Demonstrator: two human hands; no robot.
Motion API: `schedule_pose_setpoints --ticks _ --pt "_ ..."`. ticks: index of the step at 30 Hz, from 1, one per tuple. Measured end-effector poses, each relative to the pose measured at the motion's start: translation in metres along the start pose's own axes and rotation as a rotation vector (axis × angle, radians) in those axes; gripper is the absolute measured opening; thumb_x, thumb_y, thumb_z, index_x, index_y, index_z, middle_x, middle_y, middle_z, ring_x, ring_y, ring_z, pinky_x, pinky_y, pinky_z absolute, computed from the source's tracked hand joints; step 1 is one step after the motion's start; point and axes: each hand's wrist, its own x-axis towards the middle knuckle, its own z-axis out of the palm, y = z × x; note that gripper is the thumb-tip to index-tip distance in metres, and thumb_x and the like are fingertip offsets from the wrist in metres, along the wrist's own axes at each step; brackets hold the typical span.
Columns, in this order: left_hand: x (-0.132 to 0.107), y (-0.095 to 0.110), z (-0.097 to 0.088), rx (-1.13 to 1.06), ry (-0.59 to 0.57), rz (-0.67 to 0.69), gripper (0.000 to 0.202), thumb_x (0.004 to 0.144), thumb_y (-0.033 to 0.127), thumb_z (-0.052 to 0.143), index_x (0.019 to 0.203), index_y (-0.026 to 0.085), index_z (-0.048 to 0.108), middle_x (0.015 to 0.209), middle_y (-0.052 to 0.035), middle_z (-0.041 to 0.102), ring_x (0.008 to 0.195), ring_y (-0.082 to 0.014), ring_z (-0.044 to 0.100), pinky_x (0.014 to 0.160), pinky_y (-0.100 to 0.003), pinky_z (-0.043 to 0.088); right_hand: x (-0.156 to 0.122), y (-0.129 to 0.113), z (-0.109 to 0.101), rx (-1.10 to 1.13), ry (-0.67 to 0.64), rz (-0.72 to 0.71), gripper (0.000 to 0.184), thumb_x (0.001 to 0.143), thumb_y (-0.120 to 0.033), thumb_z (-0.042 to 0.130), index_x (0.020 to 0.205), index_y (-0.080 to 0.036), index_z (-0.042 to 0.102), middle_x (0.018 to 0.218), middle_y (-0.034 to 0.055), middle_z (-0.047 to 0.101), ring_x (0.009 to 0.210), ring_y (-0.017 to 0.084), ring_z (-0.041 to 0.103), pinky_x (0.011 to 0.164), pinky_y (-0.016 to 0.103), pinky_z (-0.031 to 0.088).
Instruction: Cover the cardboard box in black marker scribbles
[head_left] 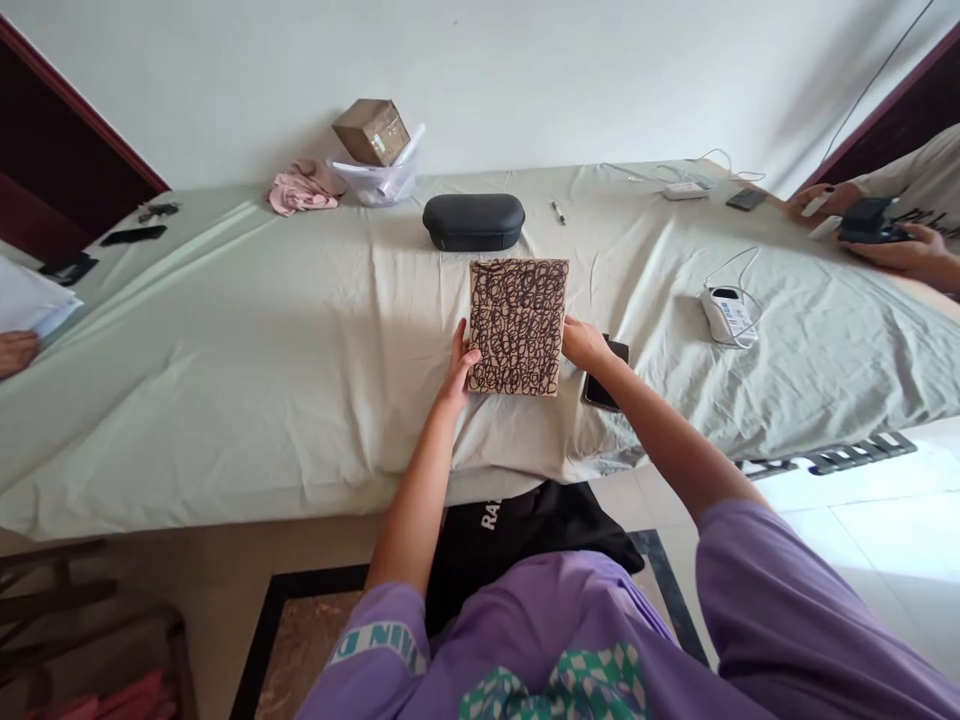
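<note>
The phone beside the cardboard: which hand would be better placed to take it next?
Probably the right hand: its wrist overlaps the phone in this view, while the left hand is at the cardboard's opposite edge.

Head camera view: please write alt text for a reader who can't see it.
A person's left hand and right hand hold a piece of brown cardboard covered in black loops by its sides, over a cloth-covered table. A black case and a pen lie beyond it. At the right edge, another person's hands hold a dark device.
</note>
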Motion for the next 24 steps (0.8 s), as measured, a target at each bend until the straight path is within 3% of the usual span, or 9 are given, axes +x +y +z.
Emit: schedule_pose_setpoints --ticks 5,11,14,18,24 --pt "0.003 0.0 0.001 -0.027 0.008 -0.026 0.107 0.073 0.062 0.087 0.166 0.033 0.044 0.158 -0.01 0.062 0.16 -0.0377 0.046 0.131 -0.051 0.041 -0.001 -0.002 -0.008 -0.025 -0.027 0.08 0.042 0.111 -0.038 0.041 0.137 -0.023 0.071 0.128 0.0161 0.077 0.103 0.032 0.072 0.078 0.035 0.048" --pt "0.006 0.0 0.001 -0.038 0.009 -0.054 0.109 0.073 0.06 0.088 0.167 0.035 0.04 0.157 -0.0093 0.062 0.152 -0.0387 0.054 0.126 -0.053 0.045 0.006 0.013 -0.019 0.112 -0.164 0.149 0.046 0.106 -0.033 0.048 0.145 -0.018 0.069 0.12 0.0167 0.082 0.109 0.033 0.075 0.093 0.041 0.056" --pt "0.005 0.001 0.0 -0.031 0.017 -0.062 0.104 0.077 0.057 0.087 0.168 0.035 0.04 0.156 -0.0087 0.062 0.152 -0.0387 0.054 0.126 -0.053 0.046 0.004 0.025 -0.031 0.122 -0.231 0.131 0.061 0.096 -0.023 0.055 0.156 -0.015 0.061 0.118 0.0164 0.083 0.106 0.033 0.076 0.097 0.042 0.058" --pt "0.003 0.004 -0.003 -0.041 0.022 -0.077 0.102 0.08 0.054 0.085 0.169 0.035 0.038 0.158 -0.0077 0.062 0.155 -0.0383 0.052 0.126 -0.053 0.045 -0.004 0.038 -0.046 0.067 -0.28 0.117 0.085 0.09 -0.017 0.059 0.172 -0.012 0.04 0.135 0.0218 0.078 0.115 0.038 0.075 0.097 0.046 0.059" --pt "-0.001 0.003 -0.004 -0.026 0.033 -0.053 0.105 0.078 0.056 0.086 0.169 0.034 0.039 0.157 -0.0089 0.063 0.154 -0.0387 0.053 0.127 -0.054 0.045 -0.018 0.036 -0.054 0.018 -0.248 0.088 0.083 0.095 -0.018 0.054 0.175 -0.013 0.034 0.123 0.0209 0.081 0.107 0.037 0.078 0.091 0.044 0.06"
